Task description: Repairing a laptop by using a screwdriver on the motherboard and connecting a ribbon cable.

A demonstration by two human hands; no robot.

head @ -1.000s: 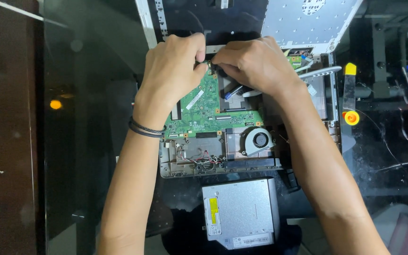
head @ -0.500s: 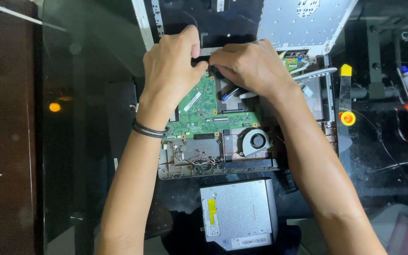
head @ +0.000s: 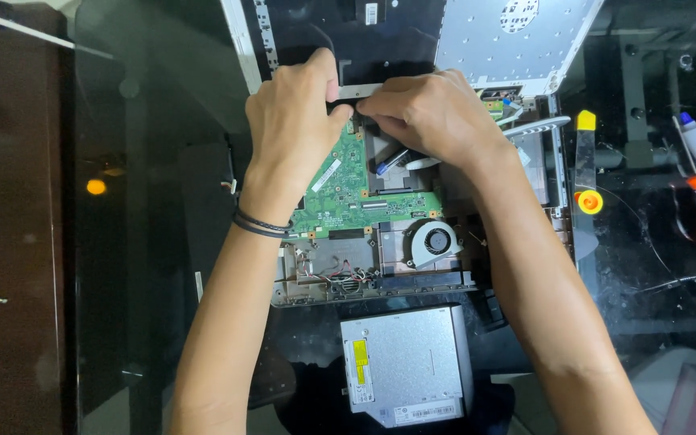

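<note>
Surface: dark glass counter (head: 147, 97) is carrying an opened laptop base, and you are looking straight down on it.
Landmark: green motherboard (head: 346, 193) is sitting in the laptop base (head: 316, 286), exposed.
Left hand: your left hand (head: 292, 133) is resting on the upper left part of the motherboard, fingers curled narrow, its thumb pinching at a small dark part (head: 337, 107) by the board's top edge; what exactly it is gripping you cannot tell.
Right hand: your right hand (head: 428, 113) is lying over the upper right of the motherboard, fingers bent close and meeting the left thumb at the same dark part.
Wristbands: black bands (head: 258, 224) are circling your left wrist, just left of the motherboard.
Fan: round cooling fan (head: 435, 241) is sitting just below the motherboard's right end.
Drive: silver optical drive (head: 406, 364) is lying well below the motherboard, outside the base.
Cover: silver perforated panel (head: 509, 44) is lying above and right of the motherboard.
Tool: yellow-tipped pry tool (head: 586, 165) is lying well right of the motherboard.
</note>
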